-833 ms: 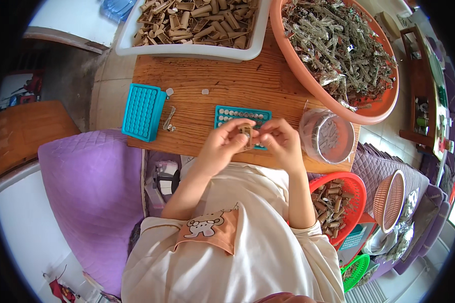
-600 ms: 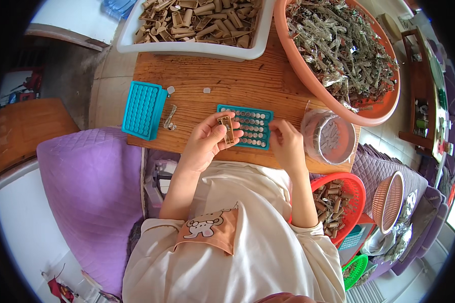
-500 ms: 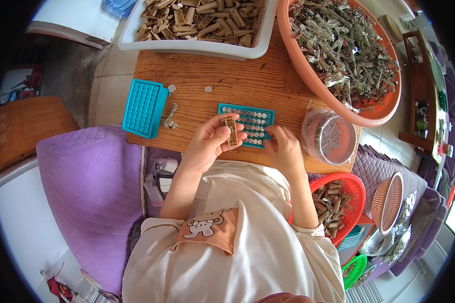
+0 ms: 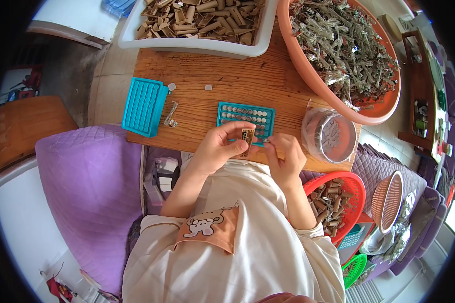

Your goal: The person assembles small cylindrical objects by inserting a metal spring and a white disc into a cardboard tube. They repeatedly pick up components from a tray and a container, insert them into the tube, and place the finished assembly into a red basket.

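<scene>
My left hand (image 4: pixel 221 148) is closed round a small brown plastic housing (image 4: pixel 247 136), held upright with its hollow, metal-fitted side showing. Close to its right, my right hand (image 4: pixel 286 157) pinches a small silvery button cell (image 4: pixel 268 141) between thumb and fingertips; its outline is partly hidden. Beyond both hands lies a teal tray (image 4: pixel 272 120) with rows of round silver button cells (image 4: pixel 245 111). The hands cover the tray's near part.
A second teal tray (image 4: pixel 145 107) stands at left, beside a clear plastic scrap (image 4: pixel 172 114). Behind are a white bin of brown housings (image 4: pixel 202 20) and an orange basin (image 4: pixel 333 91) of clear plastic pieces. A bag-lined tub (image 4: pixel 333 136) and a red basket (image 4: pixel 356 194) are at right.
My right hand has drawn back from the tray's right edge toward me, with a button cell in its fingertips. My left hand has shifted right with the brown housing and turned it.
</scene>
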